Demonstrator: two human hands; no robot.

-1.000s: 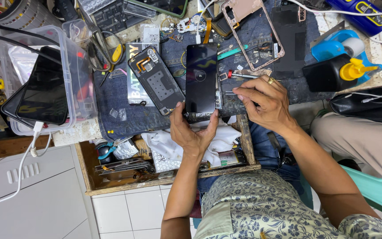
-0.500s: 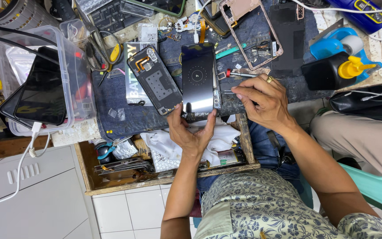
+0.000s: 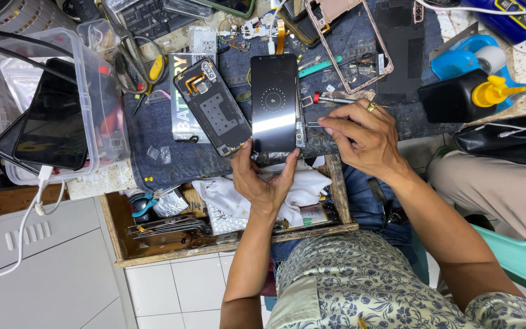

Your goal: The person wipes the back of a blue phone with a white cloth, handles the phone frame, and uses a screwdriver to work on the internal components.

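Observation:
My left hand [image 3: 263, 183] grips the near end of a black phone [image 3: 273, 100], which stands on a dark blue work mat [image 3: 165, 155]. Its screen shows a ring of dots. My right hand [image 3: 360, 134], with a gold ring on one finger, pinches a thin metal tool [image 3: 313, 125] whose tip touches the phone's right edge. A screwdriver with a red collar [image 3: 318, 97] lies just beyond those fingers. An opened phone body with bare innards [image 3: 213, 113] lies to the left of the held phone.
A clear plastic box [image 3: 101, 97] at the left holds dark phones on a white cable. An open wooden drawer [image 3: 153, 244] under the mat holds cloth and parts. A pink phone frame [image 3: 342, 42], a black bottle with a yellow cap [image 3: 464, 94] and a blue tape holder [image 3: 458, 58] lie at the back right.
The phone's screen, dark a second ago, now shows a ring of dots. Both hands have stayed almost where they were.

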